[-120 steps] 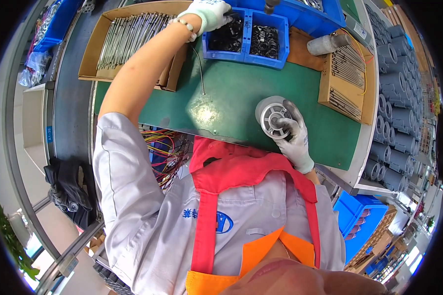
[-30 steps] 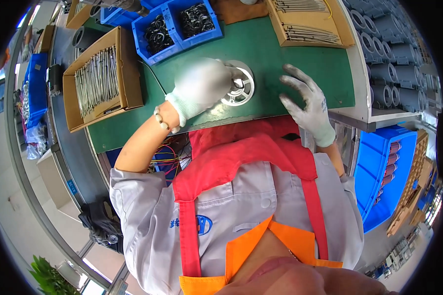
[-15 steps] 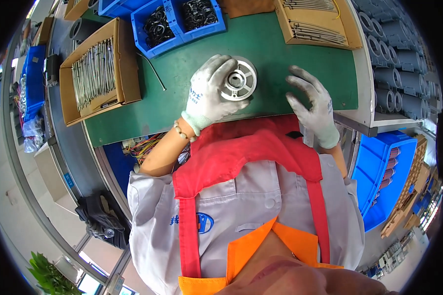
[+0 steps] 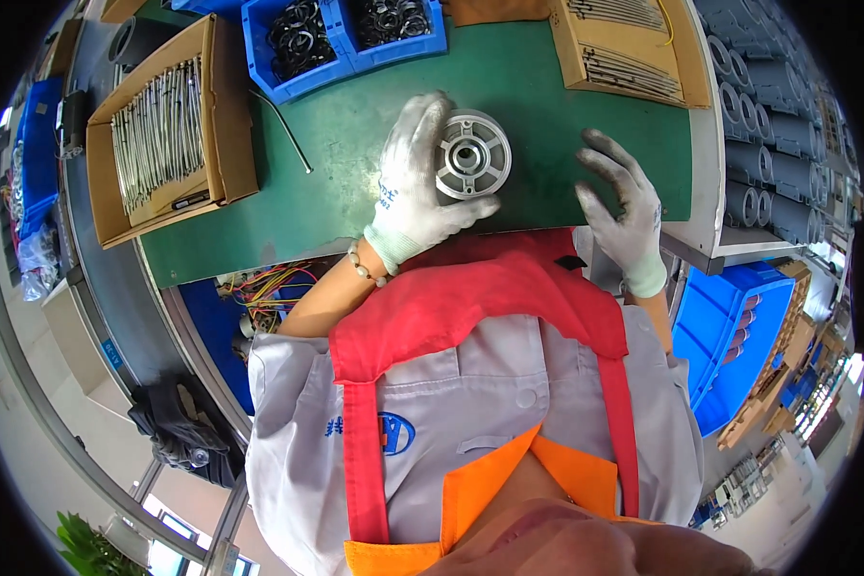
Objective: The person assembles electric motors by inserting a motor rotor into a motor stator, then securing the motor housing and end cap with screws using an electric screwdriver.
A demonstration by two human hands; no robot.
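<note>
On the green mat (image 4: 557,86) lies a round silver metal part (image 4: 490,163) with spokes and a hub with a hole in its middle, like a small wheel or end cap. My left hand (image 4: 418,182), in a white glove, curves round its left side. The fingers lie along the upper left rim and the thumb reaches below the near rim; the fingertips' contact is partly hidden. To the right of the part, apart from it, my gloved right hand (image 4: 624,211) hovers near the mat's front edge. Its fingers are spread and bent, with nothing in them.
A cardboard box of metal rods (image 4: 154,144) stands at left, beside a loose rod (image 4: 285,134). Blue bins of black rings (image 4: 355,62) and another rod box (image 4: 634,58) are at the back. Grey cylindrical housings (image 4: 787,163) fill the right shelf, above a blue crate (image 4: 720,355).
My left fingers have drawn back from the part's top face to its left rim, and more of the part shows. My right hand has shifted slightly right. The whole view has turned a little.
</note>
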